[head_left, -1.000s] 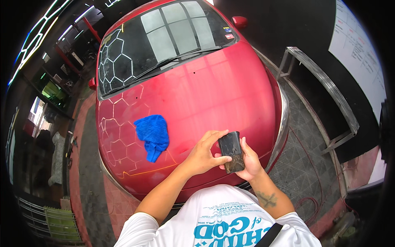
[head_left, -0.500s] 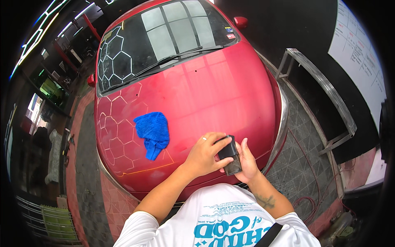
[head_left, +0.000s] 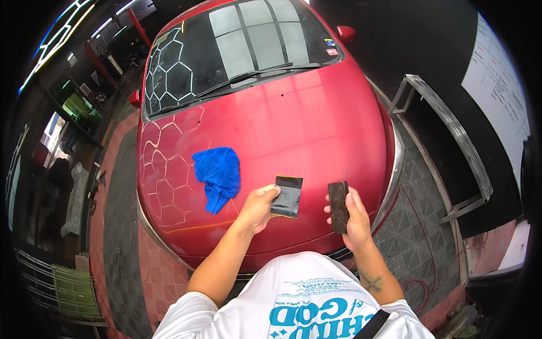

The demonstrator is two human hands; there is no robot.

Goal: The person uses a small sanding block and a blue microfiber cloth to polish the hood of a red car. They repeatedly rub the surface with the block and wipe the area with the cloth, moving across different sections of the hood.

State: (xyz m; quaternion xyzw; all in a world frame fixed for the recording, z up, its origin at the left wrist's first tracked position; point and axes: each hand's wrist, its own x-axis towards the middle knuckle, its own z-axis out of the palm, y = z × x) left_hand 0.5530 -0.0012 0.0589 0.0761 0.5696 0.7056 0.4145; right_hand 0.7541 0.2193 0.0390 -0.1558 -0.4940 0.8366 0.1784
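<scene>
My left hand (head_left: 255,210) pinches the edge of a thin black square sheet (head_left: 288,199) with a yellowish border and a crease near its top. In my right hand (head_left: 358,225) is a dark rectangular block (head_left: 338,208), held upright between thumb and fingers. The two pieces are apart, both held over the front of a red car's hood (head_left: 316,147). To the left of my left hand, a crumpled blue towel (head_left: 219,172) lies on the hood.
Beyond the hood is the windshield (head_left: 248,51) with its wipers. A metal bench-like frame (head_left: 451,133) stands along the right wall, under a whiteboard (head_left: 497,79). A red hose (head_left: 420,237) lies on the grey floor tiles at the right.
My hands have moved apart. The black sheet has come off the block and is now in my left hand, opened flat, while the block stays in my right. The view has shifted slightly.
</scene>
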